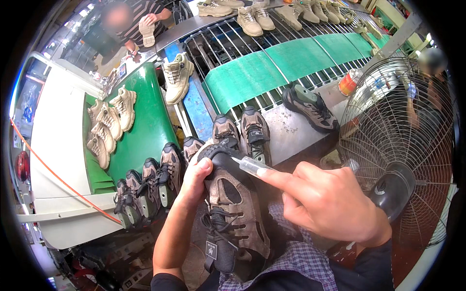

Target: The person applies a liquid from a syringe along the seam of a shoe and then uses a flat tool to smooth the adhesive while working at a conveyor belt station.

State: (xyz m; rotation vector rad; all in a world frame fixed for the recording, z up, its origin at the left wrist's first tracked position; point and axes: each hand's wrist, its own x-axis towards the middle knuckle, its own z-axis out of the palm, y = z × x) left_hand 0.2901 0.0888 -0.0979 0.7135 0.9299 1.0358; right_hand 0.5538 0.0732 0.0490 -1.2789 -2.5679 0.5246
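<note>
Right hand (335, 206) pinches a clear syringe (253, 166), its tip perhaps touching the brown shoe (250, 213). Left hand (195, 175) clasps the toe (216, 152).

The person's two hands, the left hand (195, 175) and the right hand (332, 201), have one held shoe (245, 213) and one clear tube (255, 167) at their fingers. Left of the left fingers stand four brown shoes (151, 177) and, farther off, at least five beige shoes (125, 107). Beyond the fingertips are three dark-laced shoes (255, 131). Right of the right fingers is one fan (395, 186).
</note>
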